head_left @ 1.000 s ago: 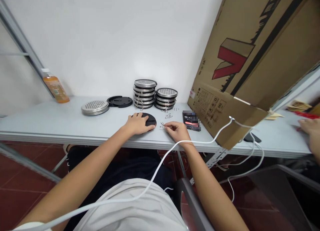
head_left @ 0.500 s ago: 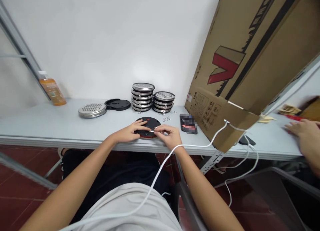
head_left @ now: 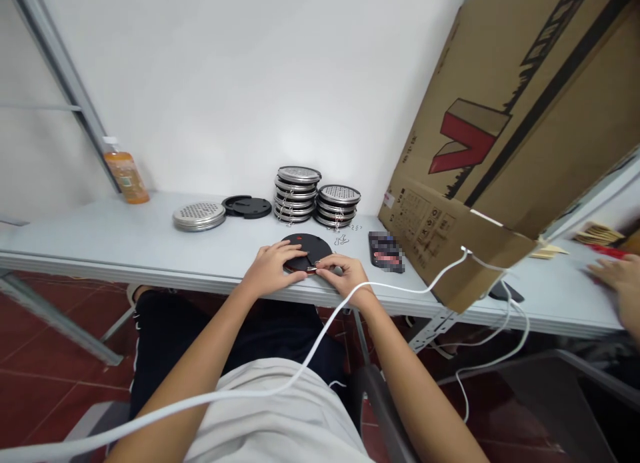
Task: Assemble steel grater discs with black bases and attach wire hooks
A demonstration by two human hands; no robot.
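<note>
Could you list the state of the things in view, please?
Near black disc, flat
Left hand, on near black disc
Right hand, pinching small metal piece
Far black disc, flat
Perforated metal disc, flat
Bottle, upright, capped
Phone, screen lit
Wire pieces, loose
Taller stack, upright

on desk (head_left: 125, 239), left to right: bottle (head_left: 128, 181), plates (head_left: 199, 216), base (head_left: 255, 207), two stacks (head_left: 298, 176), carton (head_left: 425, 216); in front: disc (head_left: 315, 245), clips (head_left: 342, 239), phone (head_left: 387, 251).

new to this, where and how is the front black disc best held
Probably hold the black disc by its left rim, from the left: it lies flat, giving the left grip a broad top, while the right grip has a clip at the near edge.
</note>
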